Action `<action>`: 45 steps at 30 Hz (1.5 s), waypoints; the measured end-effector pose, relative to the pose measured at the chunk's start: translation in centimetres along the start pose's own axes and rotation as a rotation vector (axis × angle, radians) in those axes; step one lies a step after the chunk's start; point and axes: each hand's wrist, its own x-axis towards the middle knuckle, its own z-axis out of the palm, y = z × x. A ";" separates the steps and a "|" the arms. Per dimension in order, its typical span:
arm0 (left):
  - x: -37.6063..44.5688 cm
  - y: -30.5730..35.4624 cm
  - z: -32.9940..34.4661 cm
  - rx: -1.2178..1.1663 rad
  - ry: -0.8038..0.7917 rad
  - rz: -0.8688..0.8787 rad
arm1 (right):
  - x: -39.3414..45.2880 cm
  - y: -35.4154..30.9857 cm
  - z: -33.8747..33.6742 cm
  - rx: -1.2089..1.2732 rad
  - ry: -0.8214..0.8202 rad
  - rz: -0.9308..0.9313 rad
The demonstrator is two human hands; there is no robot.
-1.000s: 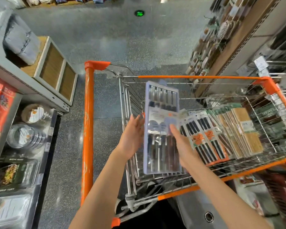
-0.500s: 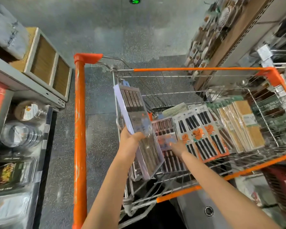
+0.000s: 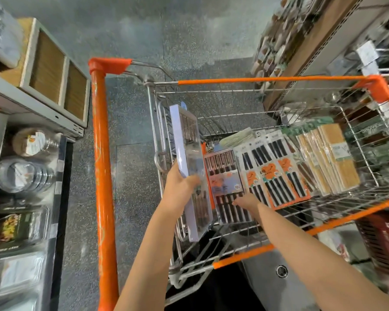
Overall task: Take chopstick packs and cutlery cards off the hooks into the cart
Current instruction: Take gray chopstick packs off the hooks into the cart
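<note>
My left hand (image 3: 179, 187) grips a long lilac cutlery card (image 3: 188, 151) by its middle and holds it tilted on edge over the left side of the wire cart (image 3: 267, 81). My right hand (image 3: 245, 202) rests with its fingers on a second cutlery card (image 3: 222, 176) that lies flat in the basket. To the right of that card lie black chopstick packs with orange labels (image 3: 272, 173) and bamboo chopstick packs (image 3: 330, 158).
The cart's orange handle bar (image 3: 102, 158) stands to the left of my arms. Left shelving holds wooden boxes (image 3: 54, 68) and plastic containers (image 3: 25, 176). A rack with hooks and hanging goods (image 3: 368, 52) lines the right. A red basket (image 3: 384, 241) sits low at the right.
One second ago both hands held the cards together above the cart. My right hand has since laid one card flat in the basket, while my left hand has turned the other card on edge.
</note>
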 end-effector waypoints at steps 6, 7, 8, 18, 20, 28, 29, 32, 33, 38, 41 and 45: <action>0.4 -0.1 0.0 0.047 0.003 -0.025 | 0.6 0.9 -0.2 0.036 0.043 -0.006; 0.5 -0.1 0.0 0.041 0.007 -0.030 | 0.3 0.8 -0.2 0.035 0.063 -0.022; 0.5 0.0 0.0 0.037 0.019 -0.042 | 0.2 0.6 0.2 0.026 0.088 -0.047; 0.6 -0.2 -0.4 0.057 0.022 -0.061 | -2.9 -2.1 0.1 0.053 0.350 -0.180; 0.2 0.0 -0.2 0.027 0.049 -0.038 | -4.8 -2.3 -1.0 0.186 0.376 -0.197; -1.2 0.2 0.6 -0.220 0.075 -0.103 | -14.3 1.3 -5.1 0.329 0.680 -0.312; -1.5 0.4 0.9 -0.243 0.053 -0.121 | -15.6 1.8 -5.7 0.331 0.733 -0.308; -2.4 1.2 2.0 -0.264 -0.030 -0.125 | -19.0 4.0 -7.0 0.386 0.894 -0.330; -2.7 1.4 2.7 -0.257 -0.056 -0.115 | -20.2 4.8 -7.3 0.414 0.948 -0.350; -6.1 3.1 7.8 -0.261 -0.276 -0.056 | -25.5 10.5 -9.3 0.624 1.190 -0.393; -9.4 3.9 11.8 -0.247 -0.436 -0.026 | -29.9 14.6 -10.5 0.813 1.241 -0.420; -14.9 4.5 17.3 -0.203 -0.711 0.108 | -35.5 21.3 -11.5 1.032 1.403 -0.428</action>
